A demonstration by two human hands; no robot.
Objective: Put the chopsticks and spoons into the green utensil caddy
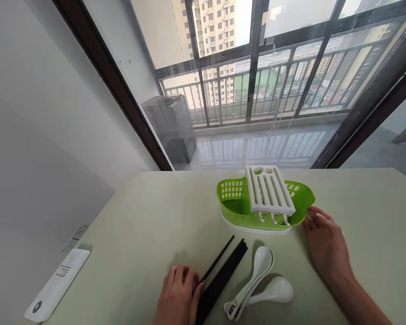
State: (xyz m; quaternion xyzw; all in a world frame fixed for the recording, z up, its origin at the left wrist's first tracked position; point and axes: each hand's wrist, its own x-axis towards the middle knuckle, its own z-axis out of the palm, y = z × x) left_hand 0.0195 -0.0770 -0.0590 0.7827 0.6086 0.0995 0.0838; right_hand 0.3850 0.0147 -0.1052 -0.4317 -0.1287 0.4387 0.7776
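Note:
A green slotted cutlery basket (233, 201) on a white drip tray stands mid-table, with a white slotted rack (269, 189) resting across its top. My right hand (325, 241) lies flat on the table, its fingertips touching the basket's right end. My left hand (177, 295) presses on the near ends of several black chopsticks (223, 273) that lie diagonally on the table; one stick is lifted slightly apart from the bundle. Several white spoons (257, 280) lie stacked just right of the chopsticks, between my two hands.
The pale green table (145, 225) stands against a large window with dark frames. A white remote-like device (57, 284) sits at the table's left edge. A wall socket (76, 237) is on the white wall to the left.

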